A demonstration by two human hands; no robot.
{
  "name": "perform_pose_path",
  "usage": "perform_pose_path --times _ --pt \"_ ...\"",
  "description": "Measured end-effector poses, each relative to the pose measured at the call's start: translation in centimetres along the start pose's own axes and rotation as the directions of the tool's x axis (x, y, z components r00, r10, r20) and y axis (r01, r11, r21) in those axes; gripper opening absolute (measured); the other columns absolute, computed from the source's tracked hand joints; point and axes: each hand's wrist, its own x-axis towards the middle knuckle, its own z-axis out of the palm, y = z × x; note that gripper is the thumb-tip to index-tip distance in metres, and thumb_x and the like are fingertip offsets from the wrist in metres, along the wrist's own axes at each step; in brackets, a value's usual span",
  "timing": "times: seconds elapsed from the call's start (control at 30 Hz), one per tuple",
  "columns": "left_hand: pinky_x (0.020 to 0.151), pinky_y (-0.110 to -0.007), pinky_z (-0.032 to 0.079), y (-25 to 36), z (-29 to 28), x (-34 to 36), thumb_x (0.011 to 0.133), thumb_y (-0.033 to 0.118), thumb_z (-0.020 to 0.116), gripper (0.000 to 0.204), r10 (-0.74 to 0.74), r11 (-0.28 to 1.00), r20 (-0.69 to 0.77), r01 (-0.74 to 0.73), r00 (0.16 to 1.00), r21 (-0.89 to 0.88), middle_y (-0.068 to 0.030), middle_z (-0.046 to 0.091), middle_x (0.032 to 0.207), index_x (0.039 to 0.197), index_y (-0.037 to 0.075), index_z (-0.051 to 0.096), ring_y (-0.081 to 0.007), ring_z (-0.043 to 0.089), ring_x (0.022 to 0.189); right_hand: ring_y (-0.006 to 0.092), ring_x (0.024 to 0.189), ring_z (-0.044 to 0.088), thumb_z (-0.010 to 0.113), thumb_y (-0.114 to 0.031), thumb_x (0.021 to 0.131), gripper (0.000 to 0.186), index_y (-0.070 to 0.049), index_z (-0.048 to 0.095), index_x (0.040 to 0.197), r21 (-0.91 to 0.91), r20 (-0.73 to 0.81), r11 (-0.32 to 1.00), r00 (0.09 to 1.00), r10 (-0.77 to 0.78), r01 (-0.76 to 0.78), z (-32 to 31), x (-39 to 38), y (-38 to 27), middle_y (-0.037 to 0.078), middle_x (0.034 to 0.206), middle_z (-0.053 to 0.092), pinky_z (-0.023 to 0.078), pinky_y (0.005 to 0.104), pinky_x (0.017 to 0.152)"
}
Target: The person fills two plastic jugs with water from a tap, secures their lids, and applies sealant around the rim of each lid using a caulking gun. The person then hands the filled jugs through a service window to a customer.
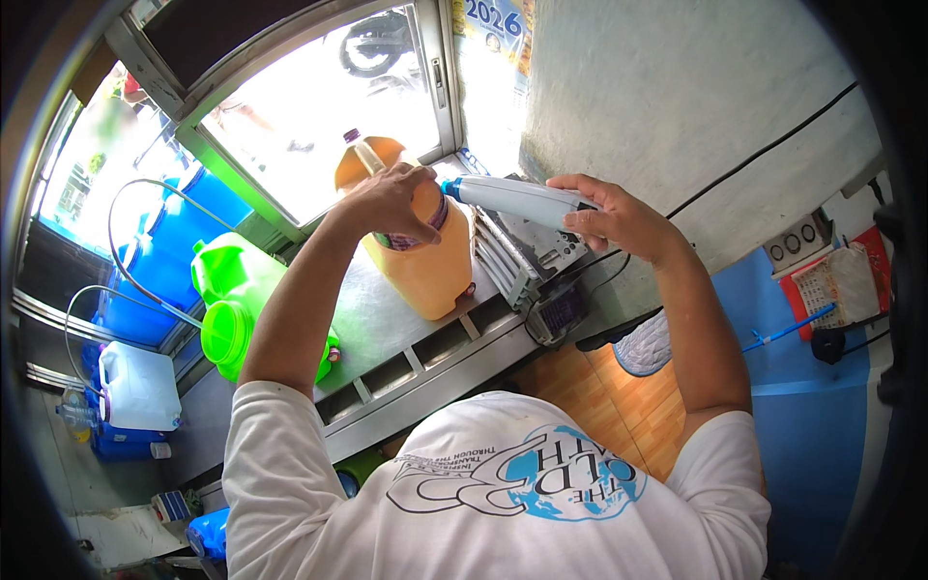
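An orange plastic jug [419, 281] with a purple cap stands on the steel counter [379, 353] in front of the bright window. My left hand [394, 201] grips its upper part, fingers curled over a round section with a purple band and thumb down its right side. My right hand [623, 222] is closed round the back end of a long white handheld tool [507, 197]. The tool's blue tip points left at that round section, close beside my left fingers; whether it touches is unclear.
A bright green jug [222, 333] stands to the left, with blue containers [155, 280] and hoses beyond it. A white jug [137, 385] sits lower left. A metal rack [498, 256], cables and a pale wall are on the right, above a tiled floor [619, 396].
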Motion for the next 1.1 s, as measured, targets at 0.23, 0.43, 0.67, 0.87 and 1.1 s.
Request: perform_pose_path --times 0.23,0.43,0.67,0.87,1.1 --pt "0.114 -0.040 0.036 -0.3 0.3 -0.5 0.058 0.055 0.080 0.102 0.013 1.000 -0.029 -0.014 0.999 -0.012 -0.0152 0.046 0.146 0.145 0.013 0.047 -0.0308 0.042 0.137 0.0056 0.059 0.046 0.066 -0.021 0.091 0.052 -0.008 0.051 0.139 -0.002 0.037 1.000 0.999 -0.005 0.005 -0.3 0.2 -1.2 0.000 0.083 0.056 0.043 0.0217 0.055" --pt "0.111 -0.045 0.037 -0.5 0.4 -0.3 0.059 0.052 0.083 0.102 0.037 0.999 -0.018 -0.037 0.999 -0.026 -0.0161 0.046 0.143 0.144 0.012 0.045 -0.0341 0.042 0.135 0.0050 0.060 0.046 0.066 -0.021 0.091 0.052 -0.008 0.051 0.139 0.017 0.027 0.999 0.999 -0.044 0.044 -0.3 0.5 -1.1 -0.001 0.083 0.057 0.043 0.0214 0.055" --pt "0.114 -0.042 0.035 -0.3 0.2 -0.4 0.057 0.058 0.084 0.110 0.026 0.998 -0.024 -0.028 0.999 -0.054 -0.0166 0.045 0.144 0.146 0.009 0.041 -0.0334 0.042 0.136 0.0054 0.065 0.046 0.065 -0.016 0.090 0.054 -0.007 0.048 0.141 0.027 0.041 0.999 0.999 0.030 -0.031 -0.6 1.2 -2.9 0.001 0.091 0.058 0.044 0.0221 0.059" --pt "0.118 -0.043 0.027 -0.9 0.7 -0.7 0.052 0.065 0.085 0.128 -0.033 0.996 -0.035 0.029 0.999 -0.088 -0.0174 0.040 0.148 0.153 0.008 0.030 -0.0345 0.034 0.141 0.0059 0.066 0.047 0.064 -0.016 0.091 0.054 -0.006 0.047 0.141 -0.015 0.071 1.000 0.997 -0.010 0.011 -0.5 2.4 -3.7 0.003 0.091 0.059 0.042 0.0220 0.058" --pt "0.117 -0.047 0.029 -1.7 0.3 -0.5 0.049 0.061 0.090 0.132 -0.033 0.968 -0.076 0.013 0.997 -0.252 -0.0196 0.046 0.144 0.154 0.011 0.028 -0.0415 0.039 0.137 0.0057 0.065 0.048 0.065 -0.018 0.090 0.055 -0.007 0.047 0.141 -0.094 0.048 0.995 0.998 -0.029 0.034 -0.6 4.1 -3.3 0.001 0.088 0.059 0.044 0.0220 0.058"
